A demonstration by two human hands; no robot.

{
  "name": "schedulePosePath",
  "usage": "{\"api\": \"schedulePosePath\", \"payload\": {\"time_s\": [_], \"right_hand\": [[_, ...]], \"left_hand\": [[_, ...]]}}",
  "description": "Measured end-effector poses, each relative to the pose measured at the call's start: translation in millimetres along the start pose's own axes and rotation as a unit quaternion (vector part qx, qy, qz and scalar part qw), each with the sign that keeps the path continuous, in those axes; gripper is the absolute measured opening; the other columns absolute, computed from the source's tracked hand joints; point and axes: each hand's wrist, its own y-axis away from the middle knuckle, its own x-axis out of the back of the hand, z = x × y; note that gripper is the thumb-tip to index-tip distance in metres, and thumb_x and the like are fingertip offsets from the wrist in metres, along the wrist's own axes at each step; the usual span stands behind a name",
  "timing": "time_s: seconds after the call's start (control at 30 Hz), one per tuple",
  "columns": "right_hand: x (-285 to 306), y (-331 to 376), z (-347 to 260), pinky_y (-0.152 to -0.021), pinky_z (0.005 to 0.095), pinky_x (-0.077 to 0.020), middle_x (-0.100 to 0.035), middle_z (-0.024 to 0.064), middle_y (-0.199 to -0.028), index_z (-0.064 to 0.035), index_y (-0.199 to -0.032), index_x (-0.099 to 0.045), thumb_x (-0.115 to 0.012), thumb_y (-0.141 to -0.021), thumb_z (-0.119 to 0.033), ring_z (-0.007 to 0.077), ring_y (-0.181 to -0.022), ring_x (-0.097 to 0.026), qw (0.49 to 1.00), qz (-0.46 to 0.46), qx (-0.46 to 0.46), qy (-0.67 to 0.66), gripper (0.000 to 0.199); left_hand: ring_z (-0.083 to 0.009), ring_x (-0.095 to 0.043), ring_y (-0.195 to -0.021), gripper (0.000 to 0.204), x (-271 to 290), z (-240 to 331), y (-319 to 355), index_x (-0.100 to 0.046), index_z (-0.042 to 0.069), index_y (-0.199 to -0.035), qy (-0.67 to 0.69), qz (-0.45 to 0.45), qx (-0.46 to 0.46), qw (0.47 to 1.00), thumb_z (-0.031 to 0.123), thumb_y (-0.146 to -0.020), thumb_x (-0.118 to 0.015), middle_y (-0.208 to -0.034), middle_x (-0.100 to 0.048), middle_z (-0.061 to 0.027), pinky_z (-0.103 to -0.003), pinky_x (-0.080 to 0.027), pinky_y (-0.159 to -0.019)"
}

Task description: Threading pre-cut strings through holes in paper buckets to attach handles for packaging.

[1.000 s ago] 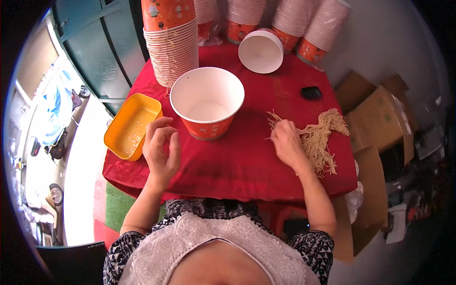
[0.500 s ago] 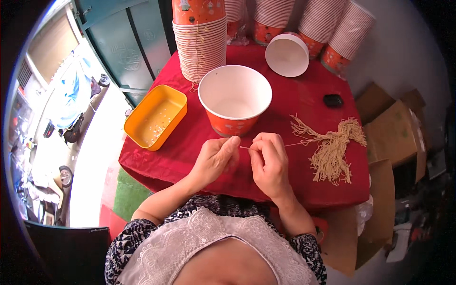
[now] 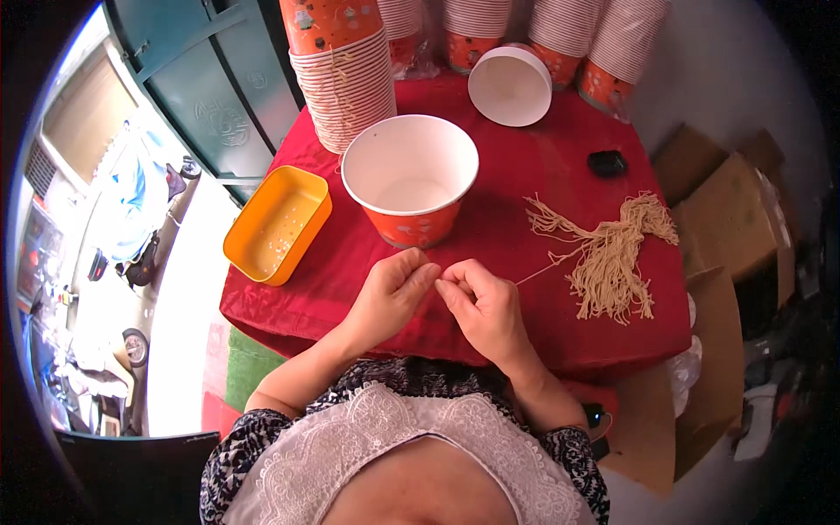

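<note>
In front of the large paper bucket (image 3: 409,229), white inside with an orange printed wall, my two hands almost meet. My right hand (image 3: 484,308) is closed on a thin beige string (image 3: 531,276) that trails out to the right. Thumb and fingers of my left hand (image 3: 391,297) are pinched at the string's near end; what they hold is too small to make out. On the right side of the table lies a bundle of beige strings (image 3: 610,267). A yellow rectangular tub (image 3: 322,229) with small white bits in it stands left of the bucket.
A tall stack of paper buckets (image 3: 346,96) stands at the back left, strings hanging down it. More stacks line the back, beside a tipped white bucket (image 3: 510,86). A small black object (image 3: 607,164) lies on the red tablecloth (image 3: 560,341). Cardboard boxes (image 3: 731,229) are at the right.
My fingertips have come closer together, closing the gap where the string showed between them. The view has shifted slightly, so the tabletop things appear moved a little.
</note>
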Motion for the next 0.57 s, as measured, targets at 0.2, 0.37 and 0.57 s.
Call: {"api": "schedulePosePath", "payload": {"time_s": [0.2, 0.37, 0.57], "right_hand": [[-1.1, 1.0, 1.7, -0.049, 0.022, -0.0376, -0.054, -0.0028, -0.063, -0.0002, -0.085, -0.059, -0.065, -0.089, -0.002, 0.0013, -0.058, -0.046, 0.999, -0.001, -0.032, -0.044, 0.008], [-2.1, -3.4, -2.8, -0.049, 0.0214, -0.0376, -0.054, -0.0032, -0.064, -0.0006, -0.081, -0.058, -0.064, -0.089, -0.001, 0.0009, -0.059, -0.046, 0.998, 0.008, -0.019, -0.06, 0.009], [1.5, -24.5, 10.9, -0.056, 0.0185, -0.0399, -0.055, -0.0043, -0.069, -0.0013, -0.081, -0.058, -0.06, -0.092, -0.002, 0.0011, -0.064, -0.049, 0.991, 0.109, -0.002, -0.079, 0.011]], "left_hand": [[-0.0071, -0.046, -0.06, 0.015, 6.5, 15.2, 3.8, -0.053, 0.0, -0.085, -0.073, -0.04, -0.017, 0.996, 0.008, -0.098, -0.053, -0.068, -0.05, 0.0002, -0.024, -0.039, -0.053], [-0.0062, -0.047, -0.062, 0.008, 12.1, 27.1, 7.5, -0.054, 0.002, -0.091, 0.017, -0.03, 0.06, 0.998, 0.007, -0.097, -0.053, -0.07, -0.05, 0.0021, -0.022, -0.039, -0.054], [-0.0047, -0.044, -0.059, 0.011, 31.9, 29.4, 8.5, -0.052, 0.002, -0.103, 0.042, 0.053, 0.026, 0.997, 0.012, -0.099, -0.054, -0.07, -0.047, 0.0042, -0.019, -0.037, -0.054]]}}
